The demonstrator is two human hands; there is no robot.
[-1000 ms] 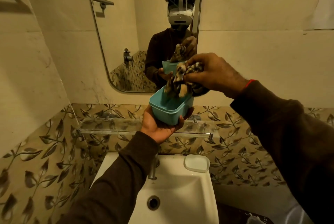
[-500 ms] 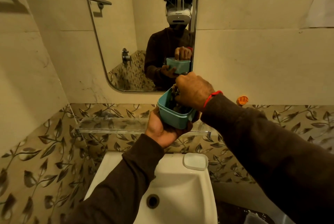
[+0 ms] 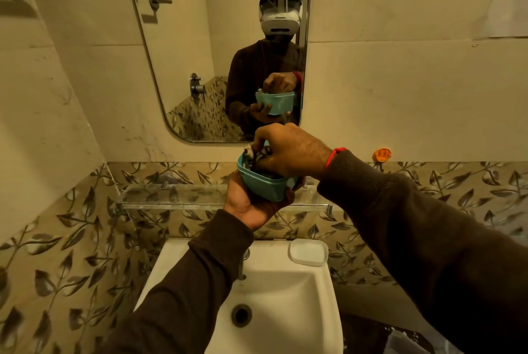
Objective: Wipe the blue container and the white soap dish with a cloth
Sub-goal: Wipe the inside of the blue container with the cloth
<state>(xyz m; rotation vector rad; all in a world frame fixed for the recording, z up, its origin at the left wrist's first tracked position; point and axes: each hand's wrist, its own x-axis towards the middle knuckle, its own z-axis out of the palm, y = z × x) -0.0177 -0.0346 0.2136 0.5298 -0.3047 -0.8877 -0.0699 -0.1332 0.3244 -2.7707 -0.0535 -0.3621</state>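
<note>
My left hand [image 3: 247,205] cups the blue container [image 3: 264,185] from below and holds it up in front of the mirror, above the sink. My right hand [image 3: 288,150] reaches into the container from above, gripping a patterned black-and-white cloth [image 3: 255,157] that is pressed against the inside; most of the cloth is hidden by my fingers. The white soap dish [image 3: 308,251] lies on the sink's back right corner, below both hands, untouched.
A white sink [image 3: 320,305] with a chrome tap [image 3: 243,265] sits under my arms. A glass shelf [image 3: 171,196] runs along the leaf-patterned tiles behind the container. A mirror [image 3: 200,53] hangs above it. An orange hook [image 3: 382,154] sticks to the wall at right.
My right hand has gone down from above the container and pushed the cloth inside it. The container has shifted slightly right and stays in my left hand.
</note>
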